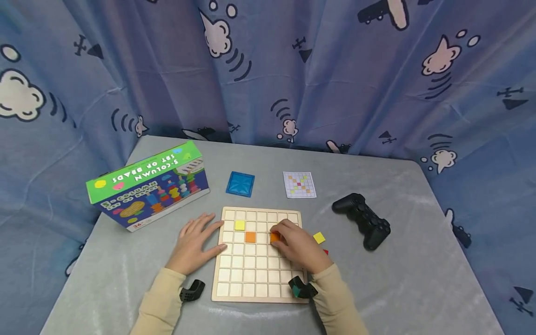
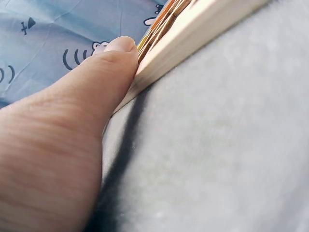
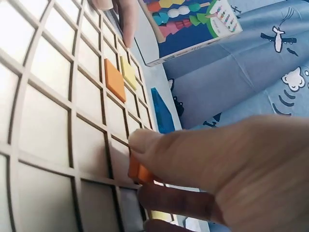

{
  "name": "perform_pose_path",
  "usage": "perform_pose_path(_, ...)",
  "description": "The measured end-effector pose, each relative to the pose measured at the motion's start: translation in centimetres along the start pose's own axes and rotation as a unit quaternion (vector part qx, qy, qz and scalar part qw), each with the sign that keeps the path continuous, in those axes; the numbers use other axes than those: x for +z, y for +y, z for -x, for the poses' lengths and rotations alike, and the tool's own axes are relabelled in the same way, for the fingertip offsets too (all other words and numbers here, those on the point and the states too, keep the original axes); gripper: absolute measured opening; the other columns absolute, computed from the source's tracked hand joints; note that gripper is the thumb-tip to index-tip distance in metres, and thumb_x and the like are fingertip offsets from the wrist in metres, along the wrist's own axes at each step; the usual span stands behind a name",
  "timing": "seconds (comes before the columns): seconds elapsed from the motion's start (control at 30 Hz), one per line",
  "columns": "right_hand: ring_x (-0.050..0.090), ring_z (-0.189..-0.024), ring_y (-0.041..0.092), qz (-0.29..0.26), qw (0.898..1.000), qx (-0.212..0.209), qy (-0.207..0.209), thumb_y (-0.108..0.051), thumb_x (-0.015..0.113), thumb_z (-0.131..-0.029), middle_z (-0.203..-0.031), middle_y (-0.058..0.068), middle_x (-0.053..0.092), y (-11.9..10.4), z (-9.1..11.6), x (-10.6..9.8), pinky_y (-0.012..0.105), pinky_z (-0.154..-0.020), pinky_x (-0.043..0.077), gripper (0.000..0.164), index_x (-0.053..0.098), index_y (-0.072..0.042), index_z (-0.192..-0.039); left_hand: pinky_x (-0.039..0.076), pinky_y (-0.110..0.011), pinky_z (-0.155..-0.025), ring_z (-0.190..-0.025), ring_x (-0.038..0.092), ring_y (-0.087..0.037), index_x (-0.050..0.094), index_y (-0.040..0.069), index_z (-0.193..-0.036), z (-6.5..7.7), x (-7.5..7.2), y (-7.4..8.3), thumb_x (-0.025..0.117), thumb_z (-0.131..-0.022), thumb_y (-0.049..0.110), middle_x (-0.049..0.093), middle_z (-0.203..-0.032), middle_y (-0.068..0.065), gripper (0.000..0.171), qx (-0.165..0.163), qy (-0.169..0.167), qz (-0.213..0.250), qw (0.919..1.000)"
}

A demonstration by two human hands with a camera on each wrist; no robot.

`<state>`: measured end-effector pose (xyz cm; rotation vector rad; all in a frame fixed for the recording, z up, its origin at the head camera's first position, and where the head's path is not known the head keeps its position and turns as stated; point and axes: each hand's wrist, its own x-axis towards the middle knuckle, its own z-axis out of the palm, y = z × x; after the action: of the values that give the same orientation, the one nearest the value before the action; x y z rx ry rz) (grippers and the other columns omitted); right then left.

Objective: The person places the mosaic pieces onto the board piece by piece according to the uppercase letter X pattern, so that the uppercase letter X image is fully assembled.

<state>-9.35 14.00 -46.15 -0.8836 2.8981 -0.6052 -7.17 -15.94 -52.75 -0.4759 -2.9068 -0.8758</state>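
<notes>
A square wooden grid board (image 1: 261, 263) lies on the table. Its upper rows hold a yellow tile (image 1: 240, 225) and an orange tile (image 1: 250, 237). My right hand (image 1: 299, 244) is over the board's right half, pinching a second orange tile (image 3: 138, 169) between thumb and fingers, low over the cells. Another yellow piece (image 3: 161, 215) shows past those fingers in the right wrist view. My left hand (image 1: 193, 245) lies with fingers spread at the board's left edge, and its thumb (image 2: 123, 53) touches the wooden side.
Right of the board lie a loose yellow tile (image 1: 319, 237) and a partly hidden red tile (image 1: 325, 251). A black game controller (image 1: 363, 220) sits farther right. Behind the board are a blue square packet (image 1: 240, 184) and a pattern card (image 1: 299, 185). A toy box (image 1: 150, 188) stands back left.
</notes>
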Motion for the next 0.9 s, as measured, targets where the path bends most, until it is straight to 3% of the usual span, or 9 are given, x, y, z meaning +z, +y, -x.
perform_pose_path(0.9, 0.058, -0.083, 0.010, 0.014, 1.000, -0.008, -0.008, -0.017, 0.073, -0.086, -0.098, -0.002, 0.060, 0.04, -0.97, 0.88, 0.027, -0.077, 0.054, 0.020, 0.070, -0.011, -0.104, 0.013, -0.054, -0.116, -0.143, 0.026, -0.029, 0.050, 0.025, -0.140, -0.03, 0.09, -0.13, 0.064, -0.084, 0.057, 0.037, -0.152, -0.006, 0.066, -0.001, 0.000, -0.005, 1.0000)
